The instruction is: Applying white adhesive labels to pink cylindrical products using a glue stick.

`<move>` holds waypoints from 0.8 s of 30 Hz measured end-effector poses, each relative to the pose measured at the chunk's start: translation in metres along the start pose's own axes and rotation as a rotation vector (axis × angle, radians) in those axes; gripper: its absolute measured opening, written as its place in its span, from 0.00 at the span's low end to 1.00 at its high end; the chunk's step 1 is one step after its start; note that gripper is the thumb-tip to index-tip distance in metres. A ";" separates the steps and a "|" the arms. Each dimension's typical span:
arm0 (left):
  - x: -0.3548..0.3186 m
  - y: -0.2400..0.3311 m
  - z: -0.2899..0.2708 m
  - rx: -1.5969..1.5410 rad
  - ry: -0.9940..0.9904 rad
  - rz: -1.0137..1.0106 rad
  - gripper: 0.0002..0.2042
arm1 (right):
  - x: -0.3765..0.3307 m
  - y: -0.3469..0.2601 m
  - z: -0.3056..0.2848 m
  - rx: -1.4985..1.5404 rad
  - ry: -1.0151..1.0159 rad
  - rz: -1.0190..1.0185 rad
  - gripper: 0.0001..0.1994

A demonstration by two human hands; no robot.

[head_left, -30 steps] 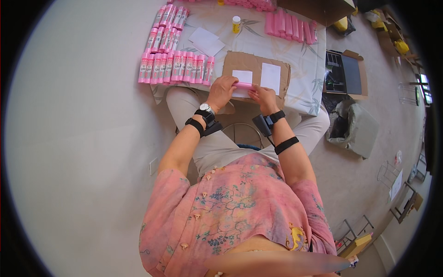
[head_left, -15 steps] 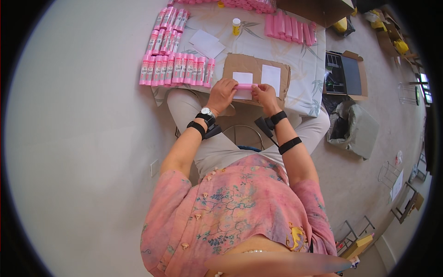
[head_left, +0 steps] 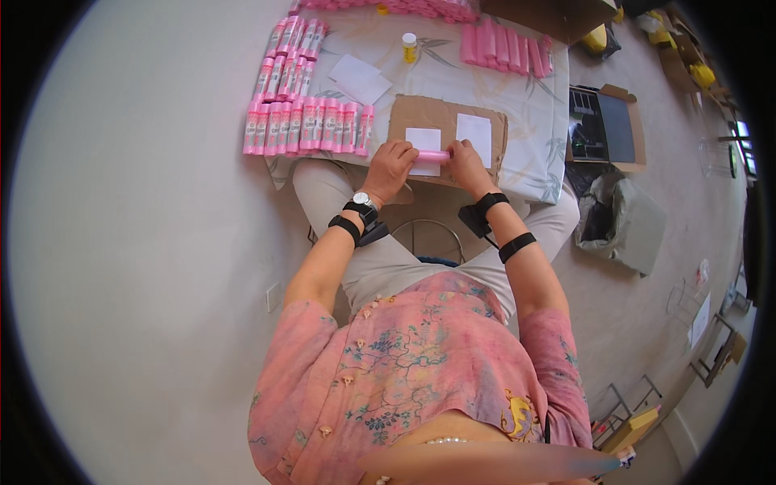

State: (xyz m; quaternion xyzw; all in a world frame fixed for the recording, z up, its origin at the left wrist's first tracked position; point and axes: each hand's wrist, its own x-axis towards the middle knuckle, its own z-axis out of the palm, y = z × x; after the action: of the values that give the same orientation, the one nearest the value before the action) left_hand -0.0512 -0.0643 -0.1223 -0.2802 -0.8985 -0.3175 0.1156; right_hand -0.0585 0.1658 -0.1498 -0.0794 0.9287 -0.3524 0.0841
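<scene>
A plain pink tube (head_left: 432, 156) lies crosswise between my two hands, just over a brown cardboard sheet (head_left: 411, 110). My left hand (head_left: 393, 167) is closed round its left end. At its right end, my right hand (head_left: 468, 168) grips with bent fingers. Under the tube, a white paper rectangle (head_left: 423, 137) rests on the cardboard and is partly hidden. Beside it, further right, lies a second white paper stack (head_left: 474, 137), whose lower edge is near my right hand.
Rows of labelled pink tubes (head_left: 307, 125) stand along the table's left side. Plain pink tubes (head_left: 505, 47) line the back right. Near the middle are a small yellow bottle with a white cap (head_left: 409, 48) and loose white papers (head_left: 359, 78). Open boxes (head_left: 622, 129) sit right of the table.
My right hand and wrist have turned slightly at the tube's right end. The tube has shifted a little to the right, while my left hand keeps its hold.
</scene>
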 end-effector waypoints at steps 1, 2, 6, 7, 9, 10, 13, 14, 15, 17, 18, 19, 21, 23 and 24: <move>0.000 0.001 0.000 -0.002 -0.003 0.002 0.12 | -0.002 -0.001 0.001 0.001 0.001 0.004 0.13; -0.001 0.002 -0.003 -0.031 -0.008 -0.004 0.11 | -0.003 -0.005 0.000 0.009 0.002 0.013 0.13; -0.004 0.001 -0.006 -0.077 -0.016 -0.021 0.10 | -0.008 -0.018 -0.007 -0.013 -0.043 0.041 0.14; -0.005 0.000 -0.007 -0.075 -0.017 -0.020 0.10 | -0.008 -0.021 -0.009 -0.011 -0.043 0.040 0.14; -0.005 -0.001 -0.007 -0.084 -0.040 -0.028 0.09 | -0.010 -0.022 -0.010 -0.029 -0.024 0.001 0.14; -0.004 -0.001 -0.007 -0.083 -0.041 -0.027 0.09 | -0.009 -0.022 -0.011 -0.028 -0.023 0.001 0.14; -0.003 -0.001 -0.007 -0.085 -0.040 -0.023 0.09 | -0.009 -0.020 -0.010 -0.031 -0.011 -0.014 0.13; -0.002 0.000 -0.007 -0.084 -0.036 -0.022 0.09 | -0.009 -0.019 -0.009 -0.032 0.000 -0.023 0.13; -0.002 0.000 -0.007 -0.082 -0.033 -0.022 0.09 | -0.009 -0.019 -0.009 -0.032 0.010 -0.032 0.13; -0.001 -0.001 -0.007 -0.084 -0.035 -0.027 0.09 | -0.008 -0.018 -0.007 -0.030 0.022 -0.036 0.13; 0.000 -0.001 -0.007 -0.087 -0.036 -0.034 0.09 | -0.008 -0.018 -0.006 -0.028 0.031 -0.040 0.13; 0.000 -0.002 -0.007 -0.087 -0.036 -0.033 0.09 | -0.008 -0.018 -0.006 -0.028 0.033 -0.039 0.13; 0.000 -0.002 -0.007 -0.054 -0.040 -0.022 0.11 | -0.008 -0.019 -0.007 -0.043 0.012 -0.004 0.13; 0.000 -0.002 -0.006 -0.052 -0.034 -0.018 0.11 | -0.009 -0.022 -0.009 -0.125 0.056 -0.069 0.15; -0.001 -0.002 -0.006 -0.049 -0.028 -0.015 0.10 | -0.009 -0.023 -0.010 -0.208 0.100 -0.134 0.16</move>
State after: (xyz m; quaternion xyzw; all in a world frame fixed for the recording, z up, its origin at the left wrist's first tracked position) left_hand -0.0516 -0.0696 -0.1189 -0.2809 -0.8939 -0.3364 0.0937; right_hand -0.0500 0.1568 -0.1259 -0.1318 0.9558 -0.2626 0.0052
